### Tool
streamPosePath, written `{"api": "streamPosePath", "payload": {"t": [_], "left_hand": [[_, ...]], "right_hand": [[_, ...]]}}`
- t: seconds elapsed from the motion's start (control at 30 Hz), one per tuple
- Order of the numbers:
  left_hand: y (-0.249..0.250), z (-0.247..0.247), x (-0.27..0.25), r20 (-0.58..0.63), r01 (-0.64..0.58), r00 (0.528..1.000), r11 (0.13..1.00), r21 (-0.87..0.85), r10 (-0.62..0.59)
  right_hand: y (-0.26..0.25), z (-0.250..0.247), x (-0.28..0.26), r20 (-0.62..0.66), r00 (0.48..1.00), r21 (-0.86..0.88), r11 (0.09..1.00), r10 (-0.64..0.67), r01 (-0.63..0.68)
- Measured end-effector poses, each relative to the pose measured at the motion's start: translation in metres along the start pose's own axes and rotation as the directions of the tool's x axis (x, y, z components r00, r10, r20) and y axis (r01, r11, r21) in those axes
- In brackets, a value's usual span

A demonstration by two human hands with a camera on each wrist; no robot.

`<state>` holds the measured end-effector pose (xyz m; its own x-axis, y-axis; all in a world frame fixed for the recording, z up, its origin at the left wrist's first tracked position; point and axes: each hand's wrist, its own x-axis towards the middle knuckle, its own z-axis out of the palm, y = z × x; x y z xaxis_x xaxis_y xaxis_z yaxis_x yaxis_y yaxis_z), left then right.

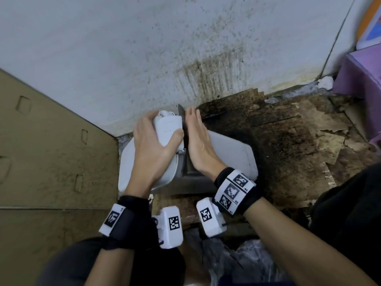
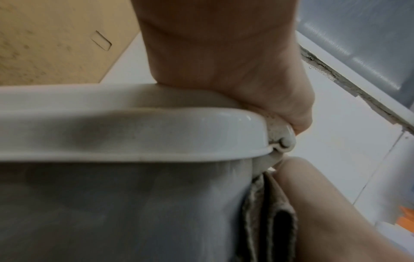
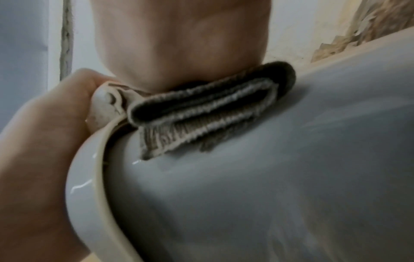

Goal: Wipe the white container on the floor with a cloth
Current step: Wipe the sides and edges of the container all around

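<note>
The white container (image 1: 233,153) lies on its side on the floor against the wall. My left hand (image 1: 152,145) grips its lidded end (image 1: 167,129), fingers curled over the far edge and thumb on the near side. In the left wrist view the lid's rim (image 2: 134,138) fills the frame under that hand (image 2: 224,53). My right hand (image 1: 198,141) is flat with straight fingers. It presses a folded grey cloth (image 3: 201,113) against the container's side just beside the lid. The cloth (image 2: 268,212) shows as several folded layers under the palm (image 3: 179,35).
A cardboard box (image 1: 51,141) stands close on the left. A stained white wall (image 1: 185,48) is right behind the container. Dark, peeling floor (image 1: 288,141) spreads to the right, with a purple stool (image 1: 362,79) in the corner. A crumpled plastic bag (image 1: 237,263) lies near my knees.
</note>
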<state>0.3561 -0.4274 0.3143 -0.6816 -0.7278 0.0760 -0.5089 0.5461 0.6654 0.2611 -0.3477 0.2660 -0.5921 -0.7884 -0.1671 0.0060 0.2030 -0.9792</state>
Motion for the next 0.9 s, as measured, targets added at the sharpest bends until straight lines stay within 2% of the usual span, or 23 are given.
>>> {"api": "streamPosePath", "payload": {"t": [0.1, 0.27, 0.4, 0.5, 0.8, 0.9], "left_hand": [[-0.002, -0.003, 0.004, -0.014, 0.012, 1.0, 1.0, -0.011, -0.012], [-0.006, -0.009, 0.004, -0.007, 0.028, 1.0, 0.999, -0.027, -0.028], [-0.007, -0.012, 0.003, -0.005, 0.037, 0.999, 0.999, -0.035, -0.037], [0.0, -0.01, -0.001, 0.006, 0.037, 0.999, 0.999, -0.032, -0.037], [-0.005, -0.019, 0.003, -0.003, 0.067, 0.998, 0.997, -0.025, -0.067], [-0.003, -0.015, 0.004, -0.002, 0.061, 0.998, 0.993, -0.099, -0.061]], "right_hand": [[0.001, 0.002, -0.007, -0.001, 1.0, 0.002, 1.0, 0.012, -0.012], [0.005, 0.02, -0.032, 0.001, 1.0, -0.185, 0.982, -0.024, 0.024], [0.004, 0.012, -0.015, 0.037, 0.999, -0.149, 0.989, -0.004, 0.009], [0.007, -0.002, -0.001, 0.018, 1.0, -0.122, 0.993, 0.002, 0.0], [0.023, 0.016, -0.03, 0.019, 0.993, -0.216, 0.969, -0.118, 0.119], [0.037, 0.006, -0.024, -0.007, 0.99, -0.215, 0.968, -0.137, 0.133]]}}
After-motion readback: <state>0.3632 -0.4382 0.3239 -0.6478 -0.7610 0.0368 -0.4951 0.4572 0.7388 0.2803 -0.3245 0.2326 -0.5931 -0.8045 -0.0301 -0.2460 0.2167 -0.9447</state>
